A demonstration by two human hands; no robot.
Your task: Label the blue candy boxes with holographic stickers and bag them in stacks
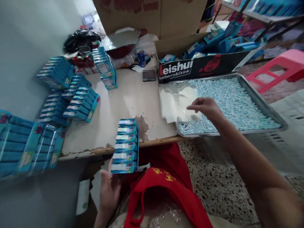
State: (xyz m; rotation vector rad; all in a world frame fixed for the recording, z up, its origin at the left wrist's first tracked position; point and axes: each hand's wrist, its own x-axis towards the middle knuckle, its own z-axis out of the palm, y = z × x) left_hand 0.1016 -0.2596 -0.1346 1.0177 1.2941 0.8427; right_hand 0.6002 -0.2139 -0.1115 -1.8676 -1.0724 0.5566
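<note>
At the table's front edge, my left hand [110, 186] is closed on a blue display box [125, 146]. A column of small blue packs with whitish strips fills it. My right hand [206, 107] is over a stack of whitish sheets or clear plastic bags [174, 106], thumb and fingers drawn together at the top of the stack. Whether a sheet is pinched between those fingertips is hard to see. The stack overlaps the left end of a metal tray [282, 126] spread with small pale-blue pieces [237, 104] that look like candies.
Several filled blue boxes [82, 103] stand in groups along the left wall, and a stacked pair [105, 68] is further back. Behind the tray is a black carton [201, 68] of blue boxes. A blue can [142, 59] sits at the back; a pink stool [280, 69] is at right.
</note>
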